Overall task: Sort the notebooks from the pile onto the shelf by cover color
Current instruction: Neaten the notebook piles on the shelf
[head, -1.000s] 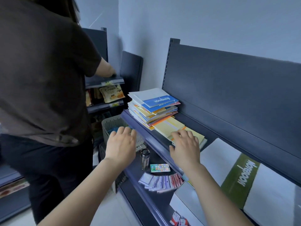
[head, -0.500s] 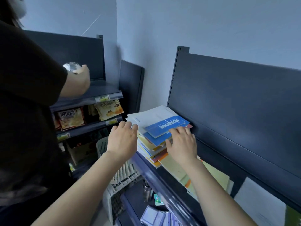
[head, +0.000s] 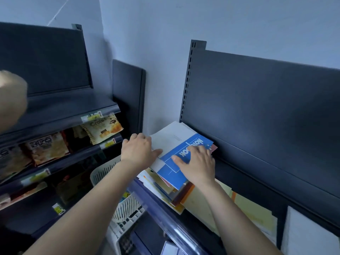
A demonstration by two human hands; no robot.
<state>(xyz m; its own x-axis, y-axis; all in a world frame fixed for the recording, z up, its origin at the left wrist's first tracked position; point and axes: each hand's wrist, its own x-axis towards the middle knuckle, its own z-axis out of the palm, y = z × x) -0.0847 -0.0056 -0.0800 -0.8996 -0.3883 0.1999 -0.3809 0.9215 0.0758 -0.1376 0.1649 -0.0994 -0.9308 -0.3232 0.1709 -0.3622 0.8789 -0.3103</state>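
Far left: a blurred part of another person (head: 11, 100) shows at the frame edge and touches nothing of mine. On the neighbouring rack, snack packets (head: 47, 148) stand behind yellow price tags (head: 108, 143), which are too small to read. One packet (head: 103, 128) shows "Crois", with the rest cut off. A white basket (head: 121, 205) stands below, just beside the shelf (head: 165, 214).

My left hand (head: 138, 150) lies at the left edge of the pile (head: 165, 184), thumb stretched flat on the white notebook (head: 171, 138). The fingers bend over the far edge, and I cannot tell whether they hook it. Judged purpose: steadying the splayed pile so it does not slide.

The pile sits at the shelf's left end, against the back panel (head: 266, 107), with mixed cover edges showing. The blue notebook (head: 184, 157) lies on top, its white lettering "Notebook" turned away from me. My right hand (head: 197, 166) rests flat on it, fingers spread, pressing rather than pinching. I judge this is to draw it off the pile.

To the right, yellow notebooks (head: 248, 212) lie flat on the shelf, seemingly one colour group. A white cover (head: 309, 234) lies apart at the far right. Most of the sorting remains to be done.
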